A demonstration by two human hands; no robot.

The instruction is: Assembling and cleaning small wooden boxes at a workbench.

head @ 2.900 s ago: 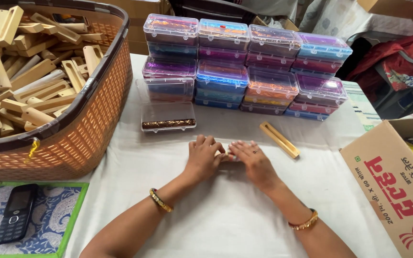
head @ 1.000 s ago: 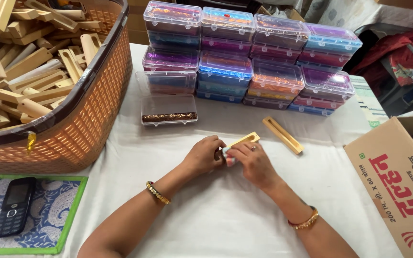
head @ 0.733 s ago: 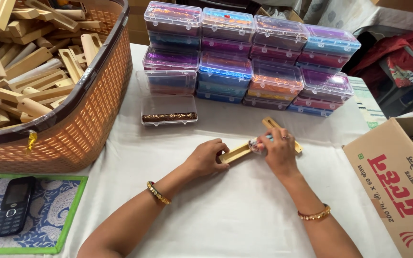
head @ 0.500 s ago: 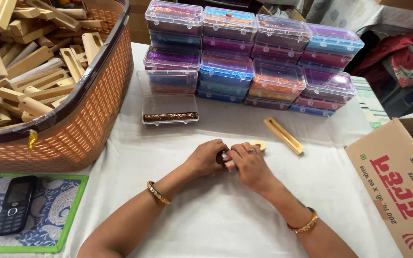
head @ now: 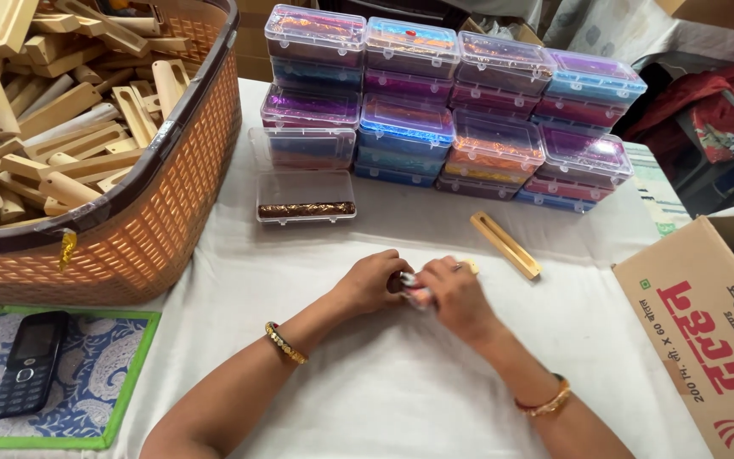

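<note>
My left hand [head: 372, 281] and my right hand [head: 454, 295] meet over the white cloth [head: 384, 382] at the table's middle. Between them they hold a small wooden stick, mostly hidden; only its pale tip [head: 471, 266] and a bit of shiny wrap [head: 409, 280] show. A second wooden channel piece [head: 505, 245] lies on the cloth just beyond my right hand. A clear flat box [head: 305, 197] with a brown foil-wrapped stick [head: 306, 208] in it sits farther back, left of centre.
An orange woven basket [head: 159, 212] full of wooden pieces stands at the left. Stacks of clear boxes with coloured foil [head: 452, 119] line the back. A black phone [head: 31, 361] rests on a patterned mat at front left. A cardboard carton [head: 711, 331] sits at right.
My right hand reached out to the right along the wooden stick, then came back to my left hand. Both hands now close around it and hide most of it.
</note>
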